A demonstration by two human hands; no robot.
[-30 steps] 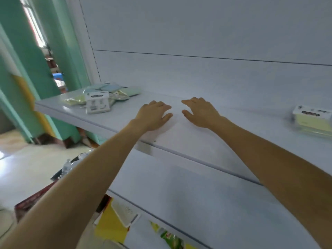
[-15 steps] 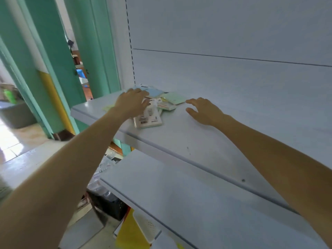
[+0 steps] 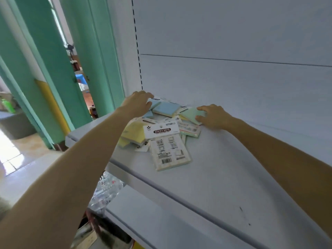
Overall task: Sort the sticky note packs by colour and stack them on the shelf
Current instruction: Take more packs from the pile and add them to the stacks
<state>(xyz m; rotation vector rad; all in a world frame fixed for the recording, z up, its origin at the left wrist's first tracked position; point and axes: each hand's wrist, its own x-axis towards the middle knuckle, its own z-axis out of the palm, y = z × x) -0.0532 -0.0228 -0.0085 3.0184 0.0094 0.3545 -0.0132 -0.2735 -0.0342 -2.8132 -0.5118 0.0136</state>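
A loose pile of sticky note packs lies at the left end of the white shelf [image 3: 224, 169]. It holds blue packs [image 3: 166, 108] at the back, a green pack [image 3: 189, 113] on the right, yellow packs [image 3: 133, 132] at the front left, and a face-down pack with a barcode [image 3: 168, 153] under a "STICKY NOTE" header card [image 3: 161, 130]. My left hand [image 3: 138, 103] reaches over the back left of the pile, fingers and thumb curled round a blue pack [image 3: 154, 103]. My right hand [image 3: 214, 116] pinches the green pack's right edge between forefinger and thumb.
The shelf's white back panel [image 3: 233, 33] rises right behind the pile. A lower shelf [image 3: 161, 221] juts out beneath. Teal door frames [image 3: 53, 69] stand to the left, and clear plastic-wrapped goods [image 3: 107, 189] lie on the floor below the shelf's left end.
My view swung left toward the pile. My left hand moved from the front of the pile to the blue packs at the back. My right hand slid left onto the green pack.
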